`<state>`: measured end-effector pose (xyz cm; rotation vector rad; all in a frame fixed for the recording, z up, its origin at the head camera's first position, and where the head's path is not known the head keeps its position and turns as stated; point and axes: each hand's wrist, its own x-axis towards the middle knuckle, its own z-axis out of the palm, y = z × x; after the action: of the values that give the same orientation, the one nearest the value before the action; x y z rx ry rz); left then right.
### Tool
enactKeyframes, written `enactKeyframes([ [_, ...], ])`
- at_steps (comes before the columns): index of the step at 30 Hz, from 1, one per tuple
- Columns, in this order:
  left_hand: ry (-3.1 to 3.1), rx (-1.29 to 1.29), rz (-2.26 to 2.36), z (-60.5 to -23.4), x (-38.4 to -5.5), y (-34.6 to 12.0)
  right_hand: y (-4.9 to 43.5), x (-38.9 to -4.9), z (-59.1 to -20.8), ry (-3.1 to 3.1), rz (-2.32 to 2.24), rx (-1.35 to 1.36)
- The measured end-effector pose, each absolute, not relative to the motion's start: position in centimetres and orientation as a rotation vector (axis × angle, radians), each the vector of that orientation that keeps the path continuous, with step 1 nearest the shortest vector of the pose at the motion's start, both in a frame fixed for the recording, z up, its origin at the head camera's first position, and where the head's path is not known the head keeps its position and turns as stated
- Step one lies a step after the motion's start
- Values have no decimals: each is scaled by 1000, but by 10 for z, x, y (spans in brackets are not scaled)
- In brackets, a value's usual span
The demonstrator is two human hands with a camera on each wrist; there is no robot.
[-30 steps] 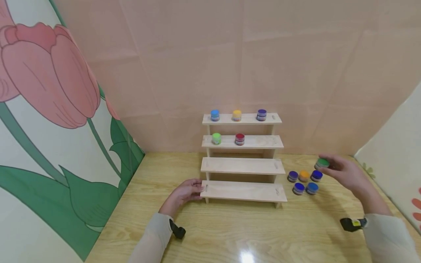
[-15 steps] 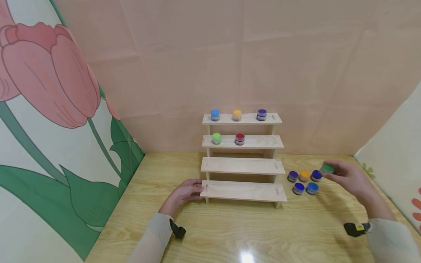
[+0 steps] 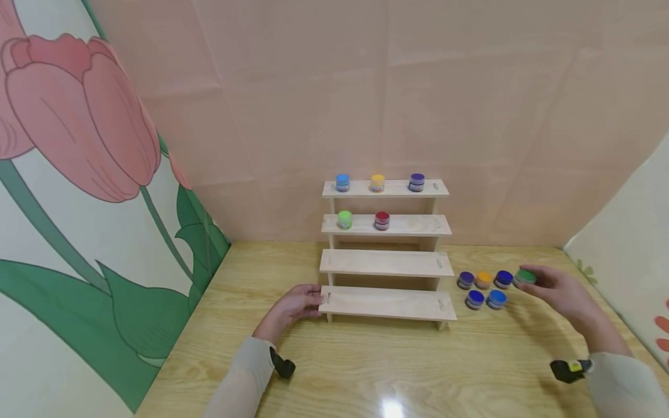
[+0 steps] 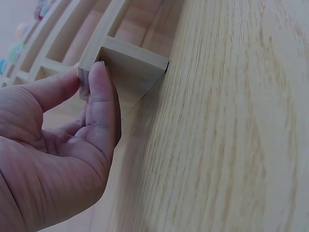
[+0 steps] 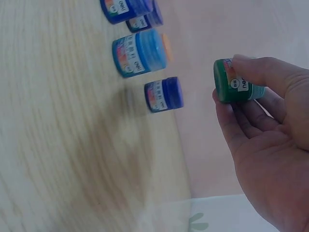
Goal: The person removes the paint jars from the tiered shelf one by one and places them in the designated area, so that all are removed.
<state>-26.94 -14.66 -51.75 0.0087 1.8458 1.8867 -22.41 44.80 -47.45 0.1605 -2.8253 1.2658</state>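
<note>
A small green paint jar is pinched between the thumb and fingers of my right hand, beside the dark blue paint jar. In the right wrist view the green jar's base appears raised off the table. My left hand grips the left end of the lowest board of a wooden stepped shelf; the left wrist view shows thumb and fingertips pinching that board. Light blue, yellow and purple jars stand on the top step. Light green and red jars stand on the second.
Right of the shelf, purple, orange, blue and lighter blue jars stand close together on the wooden table. A pink cloth hangs behind. Painted panels flank the table on both sides.
My right hand has moved slightly right and down with the green paint jar, from above the dark blue jar to just right of it. The left hand keeps its grip on the shelf.
</note>
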Motion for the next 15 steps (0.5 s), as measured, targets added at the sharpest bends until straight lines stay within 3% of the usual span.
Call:
enactKeyframes([
  [15, 1845, 13, 1902, -518, -268, -146, 456, -224, -494, -2902, 1285, 78],
])
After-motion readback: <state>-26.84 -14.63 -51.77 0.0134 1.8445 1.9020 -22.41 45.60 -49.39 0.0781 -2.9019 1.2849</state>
